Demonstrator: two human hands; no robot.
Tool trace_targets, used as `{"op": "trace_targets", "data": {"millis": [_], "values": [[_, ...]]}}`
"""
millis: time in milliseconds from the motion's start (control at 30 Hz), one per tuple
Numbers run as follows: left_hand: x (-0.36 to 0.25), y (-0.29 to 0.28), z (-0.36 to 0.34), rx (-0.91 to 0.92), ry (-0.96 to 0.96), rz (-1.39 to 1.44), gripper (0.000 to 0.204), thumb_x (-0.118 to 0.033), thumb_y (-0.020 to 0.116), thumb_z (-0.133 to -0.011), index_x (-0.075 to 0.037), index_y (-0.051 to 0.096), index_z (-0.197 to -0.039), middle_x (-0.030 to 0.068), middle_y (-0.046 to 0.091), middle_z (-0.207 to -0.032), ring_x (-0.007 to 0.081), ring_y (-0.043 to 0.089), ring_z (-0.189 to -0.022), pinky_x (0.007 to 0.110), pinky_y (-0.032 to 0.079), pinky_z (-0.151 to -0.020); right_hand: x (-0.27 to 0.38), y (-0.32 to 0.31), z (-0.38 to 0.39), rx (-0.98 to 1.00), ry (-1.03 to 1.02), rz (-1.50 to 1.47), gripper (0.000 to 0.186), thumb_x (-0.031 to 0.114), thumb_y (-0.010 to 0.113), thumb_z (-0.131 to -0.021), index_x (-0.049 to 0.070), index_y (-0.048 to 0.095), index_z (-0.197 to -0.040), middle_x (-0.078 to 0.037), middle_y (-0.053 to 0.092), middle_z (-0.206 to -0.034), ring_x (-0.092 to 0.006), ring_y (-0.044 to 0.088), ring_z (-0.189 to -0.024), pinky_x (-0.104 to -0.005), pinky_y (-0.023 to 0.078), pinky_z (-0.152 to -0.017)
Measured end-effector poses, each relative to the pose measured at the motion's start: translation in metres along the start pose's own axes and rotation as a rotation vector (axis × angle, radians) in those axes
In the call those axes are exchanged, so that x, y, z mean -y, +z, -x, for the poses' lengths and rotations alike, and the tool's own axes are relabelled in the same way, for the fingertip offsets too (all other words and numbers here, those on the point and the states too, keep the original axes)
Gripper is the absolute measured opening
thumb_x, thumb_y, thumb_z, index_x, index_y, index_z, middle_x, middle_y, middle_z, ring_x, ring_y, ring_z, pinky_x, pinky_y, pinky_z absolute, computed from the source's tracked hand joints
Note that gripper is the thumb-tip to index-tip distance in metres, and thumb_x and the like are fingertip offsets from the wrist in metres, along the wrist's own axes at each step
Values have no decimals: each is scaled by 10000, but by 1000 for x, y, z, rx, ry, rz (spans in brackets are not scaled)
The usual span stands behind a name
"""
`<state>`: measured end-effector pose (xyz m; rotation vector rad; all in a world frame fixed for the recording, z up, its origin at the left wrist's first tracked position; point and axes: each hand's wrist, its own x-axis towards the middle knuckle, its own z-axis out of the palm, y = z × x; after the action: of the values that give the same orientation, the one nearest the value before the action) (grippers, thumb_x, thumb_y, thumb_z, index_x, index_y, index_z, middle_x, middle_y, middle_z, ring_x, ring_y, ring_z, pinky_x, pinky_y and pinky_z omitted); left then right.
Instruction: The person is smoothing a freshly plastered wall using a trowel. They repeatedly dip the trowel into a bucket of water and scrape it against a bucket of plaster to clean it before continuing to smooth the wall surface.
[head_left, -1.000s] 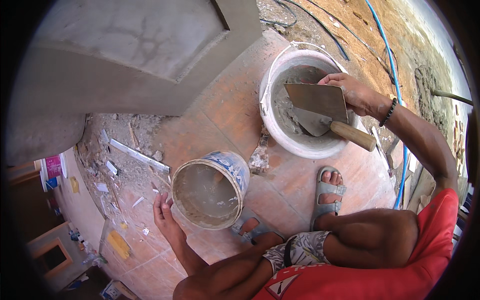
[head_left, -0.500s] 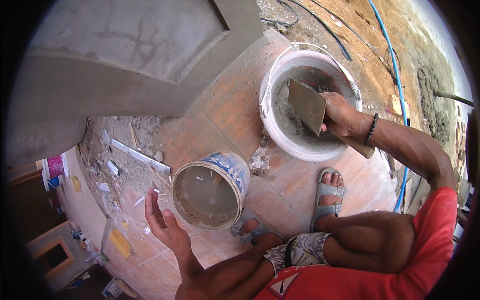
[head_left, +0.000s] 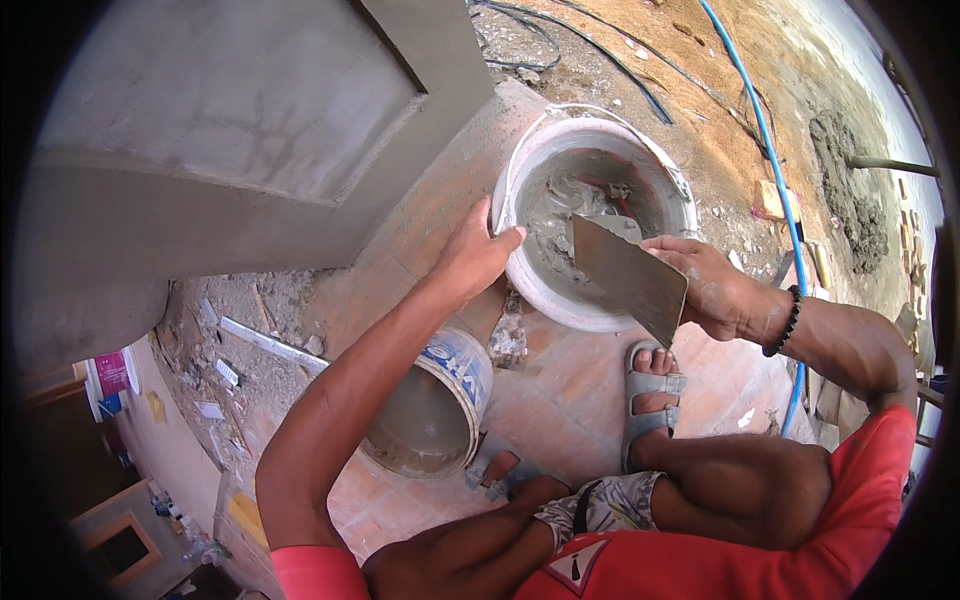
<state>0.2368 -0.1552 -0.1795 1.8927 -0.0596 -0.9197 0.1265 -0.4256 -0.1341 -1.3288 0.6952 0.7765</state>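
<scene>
A wide white bucket [head_left: 684, 205] holds wet grey mortar [head_left: 556, 212] and has its wire handle laid back over the far rim. My left hand [head_left: 474, 256] grips the bucket's left rim, thumb on top and the fingers partly hidden outside. In my right hand [head_left: 712, 288] is a trowel, held over the bucket's near right side. Its flat metal blade [head_left: 628, 282] is tilted, with a lump of mortar showing at its upper edge. My right fingers are wrapped round the handle, which is mostly hidden.
Below my left forearm stands a smaller bucket [head_left: 462, 362] of murky water. A mortar-crusted tool [head_left: 509, 335] lies between the buckets. Grey plastered masonry [head_left: 240, 225] rises at left. A blue hose [head_left: 762, 130] runs down the right, near dark cables [head_left: 610, 62] and a mortar heap [head_left: 848, 195].
My left hand has moved from beside the water bucket up to the white bucket's rim. The trowel has shifted down and right, and its blade now carries mortar at the edge.
</scene>
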Motion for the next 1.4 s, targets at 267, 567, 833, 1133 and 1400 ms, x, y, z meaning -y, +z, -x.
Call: {"op": "trace_targets", "data": {"millis": [267, 567, 833, 1133, 1400], "values": [[44, 19, -26, -364, 284, -401, 862, -199, 680, -922, 13, 189, -1597, 302, 331, -1565, 487, 296, -1461, 523, 247, -1204, -4, -22, 46, -117, -460, 551, 433, 292, 489, -1066, -14, 557, -1365, -117, 668, -1050, -168, 617, -979, -326, 488, -892], [-32, 70, -26, -241, 816, -931, 617, -129, 705, -875, -22, 481, -1440, 265, 428, -1459, 477, 347, -1396, 602, 344, -1097, 11, -53, 36, -244, -723, 222, 454, 300, 514, -1062, -1, 545, -1401, -53, 665, -1036, -73, 609, -854, -235, 492, -725], [-46, 160, -69, -4, 701, -510, 382, -127, 719, -854, 29, 575, -1172, 208, 620, -1131, 383, 548, -1101, 492, 429, -983, 9, -77, 67, -240, -680, 23, 491, 311, 524, -1064, -40, 486, -1405, -43, 677, -1097, -41, 632, -801, -171, 491, -662], [-87, 131, -69, -236, 835, -381, 351, -130, 756, -849, 47, 575, -1093, 215, 629, -1065, 379, 598, -1013, 490, 470, -916, 14, -90, 88, -129, -668, 158, 539, 415, 568, -1043, -20, 524, -1359, -72, 645, -1238, -114, 624, -1102, -271, 500, -967], [-76, 54, -67, -349, 941, -672, 471, -105, 742, -864, 32, 576, -1282, 204, 626, -1137, 374, 563, -1092, 468, 460, -971, 29, -77, 71, 14, -373, 224, 509, 364, 627, -1027, -7, 561, -1368, -45, 683, -1125, -77, 640, -951, -229, 524, -801]]}}
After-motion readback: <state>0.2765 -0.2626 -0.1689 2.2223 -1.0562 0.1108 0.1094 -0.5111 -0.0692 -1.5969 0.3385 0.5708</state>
